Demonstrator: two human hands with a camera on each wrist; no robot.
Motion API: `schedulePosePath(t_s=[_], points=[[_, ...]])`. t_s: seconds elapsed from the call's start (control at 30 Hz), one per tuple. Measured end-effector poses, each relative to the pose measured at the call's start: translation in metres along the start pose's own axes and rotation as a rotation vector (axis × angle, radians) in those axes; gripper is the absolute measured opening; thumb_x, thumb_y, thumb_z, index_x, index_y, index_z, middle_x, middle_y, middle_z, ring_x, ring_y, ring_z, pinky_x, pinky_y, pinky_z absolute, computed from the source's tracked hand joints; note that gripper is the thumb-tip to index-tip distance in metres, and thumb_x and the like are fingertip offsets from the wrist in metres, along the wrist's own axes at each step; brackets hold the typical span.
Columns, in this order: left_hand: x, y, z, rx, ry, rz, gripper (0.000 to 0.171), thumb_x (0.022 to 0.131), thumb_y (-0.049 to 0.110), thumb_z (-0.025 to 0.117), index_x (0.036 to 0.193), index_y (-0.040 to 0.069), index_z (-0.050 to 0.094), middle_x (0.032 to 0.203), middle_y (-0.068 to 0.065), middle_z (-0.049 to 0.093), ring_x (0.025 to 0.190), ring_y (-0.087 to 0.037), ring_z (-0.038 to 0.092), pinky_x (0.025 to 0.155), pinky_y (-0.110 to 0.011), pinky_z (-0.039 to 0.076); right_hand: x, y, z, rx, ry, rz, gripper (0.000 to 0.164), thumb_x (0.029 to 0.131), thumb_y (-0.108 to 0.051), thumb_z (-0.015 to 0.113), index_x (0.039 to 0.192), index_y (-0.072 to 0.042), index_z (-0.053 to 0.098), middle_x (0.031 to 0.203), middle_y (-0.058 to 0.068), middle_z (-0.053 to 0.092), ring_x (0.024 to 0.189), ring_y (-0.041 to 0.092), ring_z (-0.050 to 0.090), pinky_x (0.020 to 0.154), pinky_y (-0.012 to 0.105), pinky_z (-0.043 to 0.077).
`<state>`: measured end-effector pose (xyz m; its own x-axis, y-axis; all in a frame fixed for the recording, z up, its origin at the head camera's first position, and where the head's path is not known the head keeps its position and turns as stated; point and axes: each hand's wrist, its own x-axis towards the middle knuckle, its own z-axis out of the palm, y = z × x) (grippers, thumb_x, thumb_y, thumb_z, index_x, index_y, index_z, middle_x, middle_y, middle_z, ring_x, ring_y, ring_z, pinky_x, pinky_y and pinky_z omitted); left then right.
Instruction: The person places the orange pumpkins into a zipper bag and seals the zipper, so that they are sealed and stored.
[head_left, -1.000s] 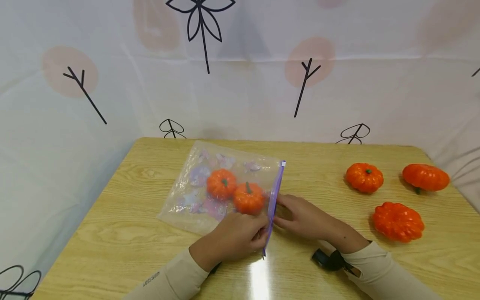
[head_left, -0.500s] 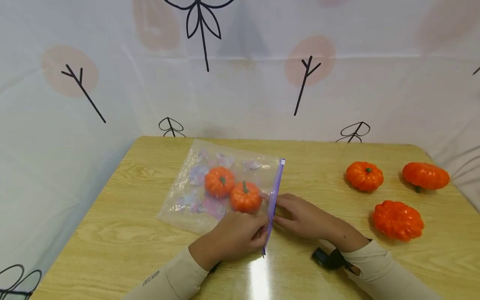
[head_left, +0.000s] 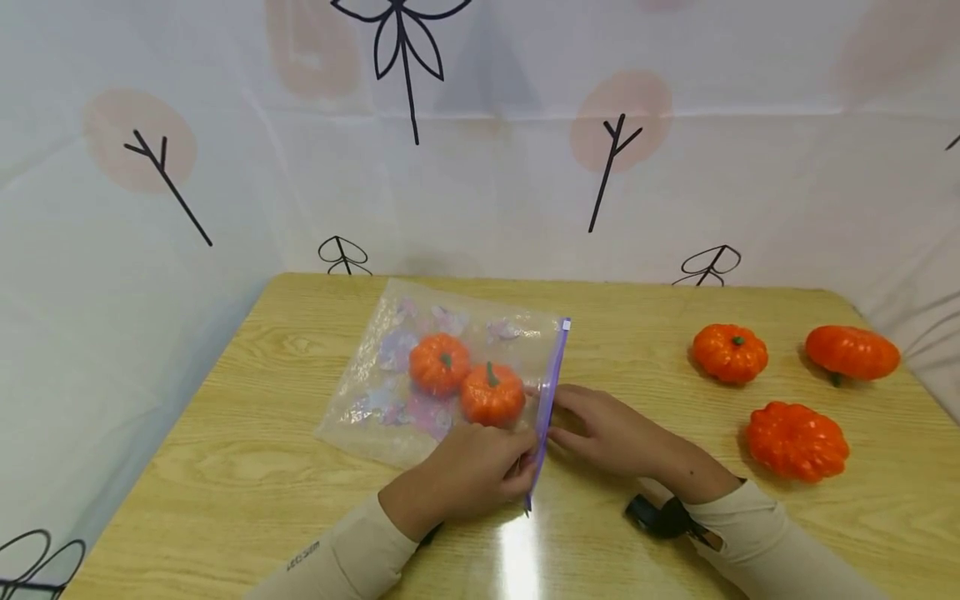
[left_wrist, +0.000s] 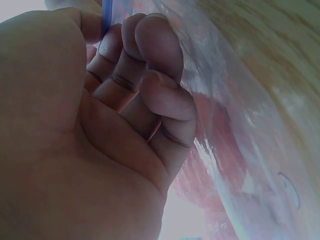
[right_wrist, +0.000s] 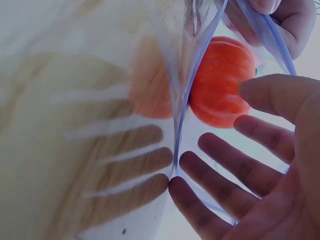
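A clear zip bag (head_left: 348,417) with a purple edge strip and printed pastel pictures lies on the table, two small orange pumpkins inside. The deeper pumpkin (head_left: 439,364) and the nearer pumpkin (head_left: 492,395) sit side by side, green stems showing. My left hand (head_left: 472,471) pinches the near part of the purple edge, other fingers curled in the left wrist view. From the right, my right hand (head_left: 611,433) reaches to the bag's mouth. In the right wrist view its fingers (right_wrist: 240,162) are extended and spread at the parted opening, fingertips close to the nearer pumpkin.
Right of the bag, three more orange pumpkins rest on the wooden table (head_left: 247,467): one upright (head_left: 729,353), a pumpkin on its side (head_left: 852,352), and a ribbed one (head_left: 797,442) closer in. A patterned cloth (head_left: 510,200) hangs behind the table.
Both pumpkins in the bag have shifted slightly left, deeper into it. The hands and the three loose pumpkins have hardly moved.
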<state>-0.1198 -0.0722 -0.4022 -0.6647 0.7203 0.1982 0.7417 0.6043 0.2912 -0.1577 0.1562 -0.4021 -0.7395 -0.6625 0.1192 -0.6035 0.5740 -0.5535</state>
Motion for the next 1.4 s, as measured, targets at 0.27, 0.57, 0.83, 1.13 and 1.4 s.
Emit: schedulePosePath(t_s=[0.27, 0.57, 0.83, 1.13, 1.4], points=[[0.0, 0.001, 0.0, 0.028, 0.01, -0.003, 0.019, 0.093, 0.027, 0.059, 0.077, 0.025, 0.05, 0.06, 0.016, 0.039, 0.051, 0.004, 0.033, 0.047, -0.013, 0.023, 0.002, -0.001, -0.006, -0.055, 0.063, -0.003, 0.031, 0.097, -0.016, 0.064, 0.127, -0.011, 0.066, 0.127, 0.004, 0.068, 0.121, 0.023, 0.063, 0.1, 0.046, 0.051], [0.001, 0.003, 0.001, 0.042, -0.015, -0.012, 0.02, 0.094, 0.027, 0.059, 0.076, 0.025, 0.05, 0.059, 0.018, 0.039, 0.049, 0.006, 0.031, 0.047, -0.013, 0.024, -0.006, 0.003, -0.012, -0.04, 0.095, 0.04, 0.028, 0.095, -0.012, 0.065, 0.122, -0.012, 0.068, 0.123, 0.004, 0.069, 0.113, 0.025, 0.066, 0.089, 0.043, 0.057], [-0.002, 0.004, -0.001, 0.047, -0.016, -0.021, 0.02, 0.094, 0.027, 0.059, 0.076, 0.026, 0.05, 0.058, 0.018, 0.039, 0.049, 0.005, 0.032, 0.051, -0.018, 0.028, -0.014, 0.008, -0.023, -0.067, 0.132, 0.08, 0.027, 0.094, -0.011, 0.066, 0.122, -0.011, 0.068, 0.123, 0.007, 0.069, 0.115, 0.03, 0.065, 0.09, 0.047, 0.055], [-0.002, 0.002, -0.001, 0.043, -0.021, -0.035, 0.02, 0.094, 0.028, 0.058, 0.076, 0.026, 0.049, 0.058, 0.018, 0.038, 0.05, 0.005, 0.033, 0.054, -0.02, 0.03, -0.019, 0.012, -0.04, -0.094, 0.201, 0.187, 0.029, 0.095, -0.01, 0.065, 0.123, -0.006, 0.066, 0.127, 0.015, 0.065, 0.122, 0.039, 0.058, 0.1, 0.059, 0.047], [-0.002, 0.002, -0.001, 0.02, -0.024, -0.028, 0.021, 0.095, 0.027, 0.058, 0.076, 0.025, 0.049, 0.058, 0.018, 0.039, 0.05, 0.005, 0.033, 0.048, -0.014, 0.025, -0.026, 0.021, -0.054, -0.192, 0.393, 0.245, 0.035, 0.091, -0.01, 0.068, 0.126, -0.004, 0.064, 0.131, 0.023, 0.058, 0.124, 0.046, 0.049, 0.097, 0.067, 0.043]])
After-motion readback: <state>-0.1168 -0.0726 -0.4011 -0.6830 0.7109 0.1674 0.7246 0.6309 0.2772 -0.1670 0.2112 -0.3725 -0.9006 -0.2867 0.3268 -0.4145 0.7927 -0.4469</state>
